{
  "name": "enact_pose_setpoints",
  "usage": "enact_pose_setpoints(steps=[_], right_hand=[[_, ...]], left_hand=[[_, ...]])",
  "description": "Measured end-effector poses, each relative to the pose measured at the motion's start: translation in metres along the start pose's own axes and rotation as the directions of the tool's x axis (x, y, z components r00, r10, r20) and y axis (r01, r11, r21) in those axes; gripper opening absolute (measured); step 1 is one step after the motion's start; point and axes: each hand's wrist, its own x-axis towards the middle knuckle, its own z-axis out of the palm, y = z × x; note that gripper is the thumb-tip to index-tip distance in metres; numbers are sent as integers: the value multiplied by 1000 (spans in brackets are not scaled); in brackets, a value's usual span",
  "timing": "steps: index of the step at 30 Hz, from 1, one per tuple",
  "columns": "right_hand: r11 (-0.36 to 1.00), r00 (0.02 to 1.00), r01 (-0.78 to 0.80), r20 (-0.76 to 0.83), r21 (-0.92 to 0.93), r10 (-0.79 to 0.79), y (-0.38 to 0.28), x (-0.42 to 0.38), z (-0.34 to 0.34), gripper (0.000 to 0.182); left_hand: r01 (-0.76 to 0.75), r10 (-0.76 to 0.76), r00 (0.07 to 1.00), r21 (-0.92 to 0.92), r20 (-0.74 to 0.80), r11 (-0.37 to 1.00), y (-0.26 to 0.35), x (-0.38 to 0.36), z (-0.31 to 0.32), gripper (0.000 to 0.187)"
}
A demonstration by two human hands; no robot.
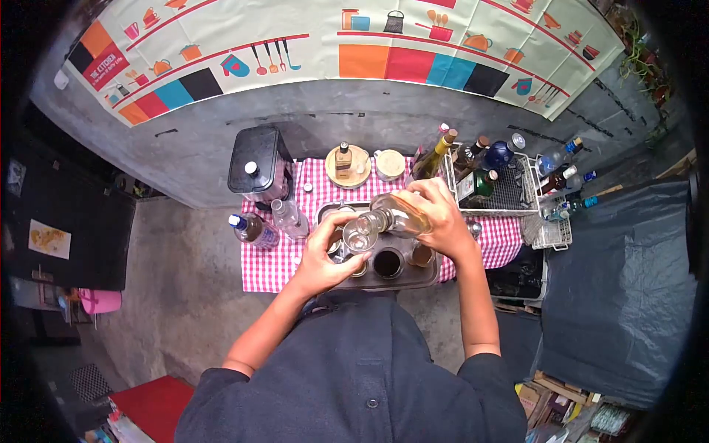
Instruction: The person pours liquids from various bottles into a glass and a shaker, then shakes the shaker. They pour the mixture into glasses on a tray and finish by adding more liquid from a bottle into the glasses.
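Observation:
My left hand [330, 253] is closed around a small clear glass [360, 235], held tilted above a dark tray [413, 283]. In my right hand [445, 221] is a clear glass bottle [401, 214] with pale amber contents. The bottle lies nearly level, its neck pointing left at the glass's rim. Whether liquid is flowing cannot be made out. Below the hands, a cup of dark liquid [388, 263] stands on the tray, with a brownish cup [421, 255] to its right. Other items on the tray are partly hidden by my left hand.
A black dispenser [252, 166], a clear empty bottle [289, 218] and a dark bottle [255, 230] stand at the left. Behind are a small bottle [343, 159] on a wooden board and a lidded mug [389, 165]. A white wire rack [509, 213] holds several bottles at the right.

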Motion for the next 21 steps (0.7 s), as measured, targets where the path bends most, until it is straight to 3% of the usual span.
enact_pose_setpoints(steps=[5, 14, 21], right_hand=[[994, 996, 91, 25, -52, -90, 10, 4, -29, 51], [967, 970, 230, 103, -110, -219, 27, 11, -58, 52], [930, 942, 332, 107, -158, -319, 27, 18, -64, 43]], left_hand=[[-85, 88, 995, 71, -38, 994, 6, 7, 22, 56], [-90, 111, 988, 185, -106, 979, 17, 5, 49, 57], [-81, 112, 976, 168, -185, 982, 15, -3, 60, 54]])
